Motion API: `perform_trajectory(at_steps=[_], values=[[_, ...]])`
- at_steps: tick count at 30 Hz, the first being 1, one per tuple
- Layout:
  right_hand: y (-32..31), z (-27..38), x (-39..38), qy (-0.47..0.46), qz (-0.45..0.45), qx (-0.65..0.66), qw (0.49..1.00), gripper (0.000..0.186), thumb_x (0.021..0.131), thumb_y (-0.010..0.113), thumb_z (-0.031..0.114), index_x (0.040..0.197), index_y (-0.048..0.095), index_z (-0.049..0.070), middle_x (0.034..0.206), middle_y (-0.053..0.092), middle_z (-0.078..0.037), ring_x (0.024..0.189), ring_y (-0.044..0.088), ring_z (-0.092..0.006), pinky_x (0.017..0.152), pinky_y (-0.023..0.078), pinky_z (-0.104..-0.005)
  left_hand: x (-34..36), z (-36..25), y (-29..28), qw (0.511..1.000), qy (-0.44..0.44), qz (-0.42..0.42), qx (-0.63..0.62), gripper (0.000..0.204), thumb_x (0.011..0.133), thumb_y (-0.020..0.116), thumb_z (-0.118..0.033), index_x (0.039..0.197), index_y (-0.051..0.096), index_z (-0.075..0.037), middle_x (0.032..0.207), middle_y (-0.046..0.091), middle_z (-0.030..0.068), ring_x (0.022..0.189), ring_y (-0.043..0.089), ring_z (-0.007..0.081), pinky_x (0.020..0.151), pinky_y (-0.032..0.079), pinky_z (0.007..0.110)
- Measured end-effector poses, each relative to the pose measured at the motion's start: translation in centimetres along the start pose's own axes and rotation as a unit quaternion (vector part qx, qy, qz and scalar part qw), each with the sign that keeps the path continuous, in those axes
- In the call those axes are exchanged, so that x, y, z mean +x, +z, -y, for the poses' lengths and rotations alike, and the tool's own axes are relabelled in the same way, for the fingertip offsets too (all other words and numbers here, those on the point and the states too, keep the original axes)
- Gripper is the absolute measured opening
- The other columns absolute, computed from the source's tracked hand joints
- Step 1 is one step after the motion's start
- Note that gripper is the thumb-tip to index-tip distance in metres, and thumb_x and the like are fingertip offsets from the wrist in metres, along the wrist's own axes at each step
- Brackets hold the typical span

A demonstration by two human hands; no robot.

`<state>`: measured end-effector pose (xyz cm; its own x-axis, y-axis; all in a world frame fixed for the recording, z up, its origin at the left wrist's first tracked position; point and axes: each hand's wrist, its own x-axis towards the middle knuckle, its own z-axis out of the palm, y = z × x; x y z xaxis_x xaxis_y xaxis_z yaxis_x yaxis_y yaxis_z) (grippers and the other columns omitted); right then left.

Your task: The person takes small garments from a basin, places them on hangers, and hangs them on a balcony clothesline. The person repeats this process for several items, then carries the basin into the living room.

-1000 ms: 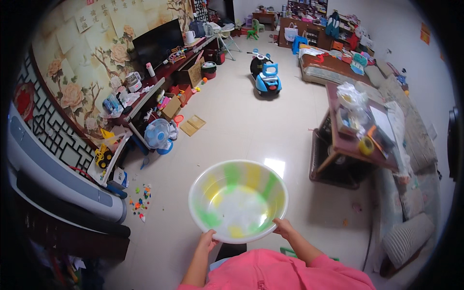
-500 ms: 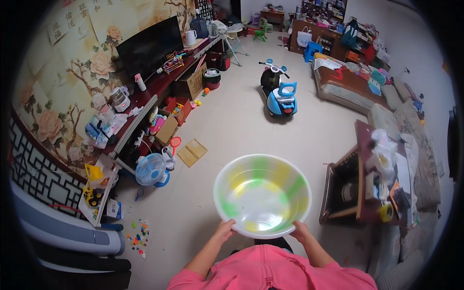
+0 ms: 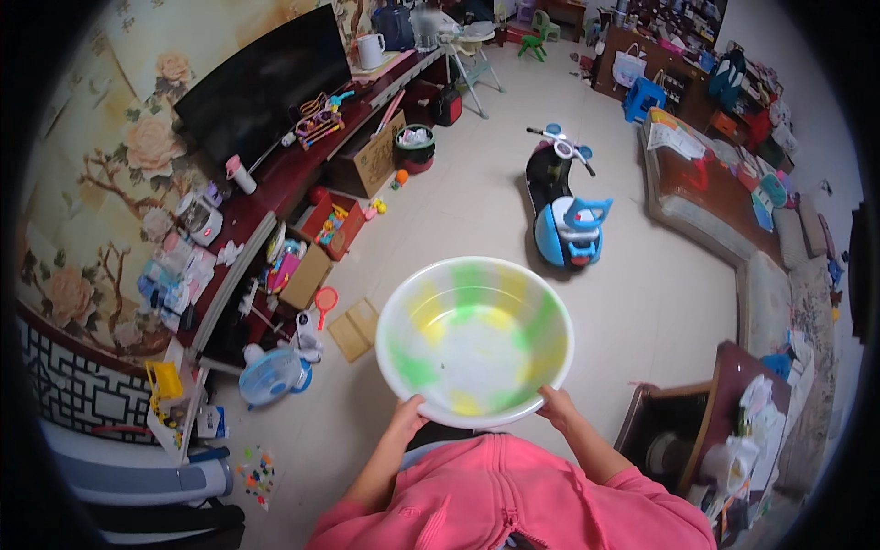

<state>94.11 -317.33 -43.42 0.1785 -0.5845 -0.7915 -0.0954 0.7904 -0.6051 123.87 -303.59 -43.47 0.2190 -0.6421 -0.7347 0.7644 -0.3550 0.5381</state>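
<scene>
A large white plastic basin (image 3: 463, 353) with green and yellow patches is held out in front of my body, its open top tilted toward me. My left hand (image 3: 406, 418) grips its rim at the near left, thumb over the edge. At the near right of the rim, my right hand (image 3: 555, 406) is closed on it the same way. The fingers beneath the basin are hidden. Nothing lies inside the basin apart from a tiny dark speck.
Ahead stands a blue and black ride-on scooter (image 3: 566, 229). To the left are a blue fan (image 3: 273, 376), a flat cardboard piece (image 3: 353, 328), a red toy box (image 3: 332, 225) and scattered small toys (image 3: 258, 477). A dark red table (image 3: 733, 390) stands at the near right.
The basin has risen slightly and shifted a little left in view, both hands still on its rim. The scooter and the room's furniture appear larger and moved in the picture as my view shifted.
</scene>
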Motion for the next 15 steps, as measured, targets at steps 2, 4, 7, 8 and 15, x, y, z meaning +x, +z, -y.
perform_trajectory(at_steps=[2, 4, 7, 8, 15], values=[[2.5, 5.9, 4.3, -0.007, 0.016, -0.028, 0.999, 0.047, 0.077, 0.051, 0.018, 0.115, 0.041, -0.006, 0.098, 0.056, -0.015, 0.084, 0.06, -0.027, 0.078, 0.051, -0.039, 3.7, -3.7, 1.7, 0.999, 0.02, -0.029, -0.01, 0.041, 0.077, 0.047, -0.006, 0.118, 0.04, -0.005, 0.1, 0.055, 0.0119, 0.085, 0.059, 0.0224, 0.07, 0.051, 0.034], [5.1, 11.5, 8.3, -0.025, 0.034, -0.032, 0.999, 0.047, 0.076, 0.051, 0.018, 0.115, 0.04, -0.006, 0.099, 0.056, -0.016, 0.085, 0.06, -0.027, 0.08, 0.05, -0.0394, 8.8, -7.3, 2.6, 0.999, 0.025, -0.04, -0.013, 0.041, 0.078, 0.048, -0.007, 0.119, 0.04, -0.008, 0.1, 0.055, 0.0099, 0.086, 0.058, 0.0207, 0.065, 0.051, 0.031], [7.1, 16.1, 17.2, -0.02, 0.036, -0.011, 0.999, 0.048, 0.076, 0.053, 0.018, 0.118, 0.041, -0.003, 0.102, 0.056, -0.015, 0.088, 0.06, -0.0263, 0.079, 0.05, -0.0401, 17.3, -12.2, 3.7, 0.999, 0.02, -0.033, -0.028, 0.04, 0.079, 0.048, -0.009, 0.118, 0.04, -0.009, 0.1, 0.055, 0.009, 0.085, 0.058, 0.0194, 0.061, 0.05, 0.029], [7.7, 17.4, 19.5, -0.021, 0.035, -0.004, 0.999, 0.048, 0.076, 0.053, 0.018, 0.118, 0.041, -0.001, 0.102, 0.056, -0.014, 0.087, 0.06, -0.0257, 0.079, 0.051, -0.0394, 20.5, -14.3, 4.6, 0.999, 0.023, -0.026, -0.042, 0.039, 0.079, 0.048, -0.009, 0.117, 0.04, -0.009, 0.099, 0.056, 0.0087, 0.084, 0.058, 0.0191, 0.059, 0.05, 0.029], [11.0, 36.6, 29.8, -0.036, -0.02, 0.038, 0.998, 0.044, 0.076, 0.054, 0.019, 0.115, 0.045, 0.001, 0.1, 0.057, -0.012, 0.088, 0.06, -0.0252, 0.078, 0.051, -0.0383, 34.1, -32.3, 18.1, 0.999, 0.014, 0.03, 0.021, 0.036, 0.076, 0.05, -0.007, 0.112, 0.043, -0.009, 0.094, 0.056, 0.0067, 0.076, 0.057, 0.0156, 0.055, 0.046, 0.026]])
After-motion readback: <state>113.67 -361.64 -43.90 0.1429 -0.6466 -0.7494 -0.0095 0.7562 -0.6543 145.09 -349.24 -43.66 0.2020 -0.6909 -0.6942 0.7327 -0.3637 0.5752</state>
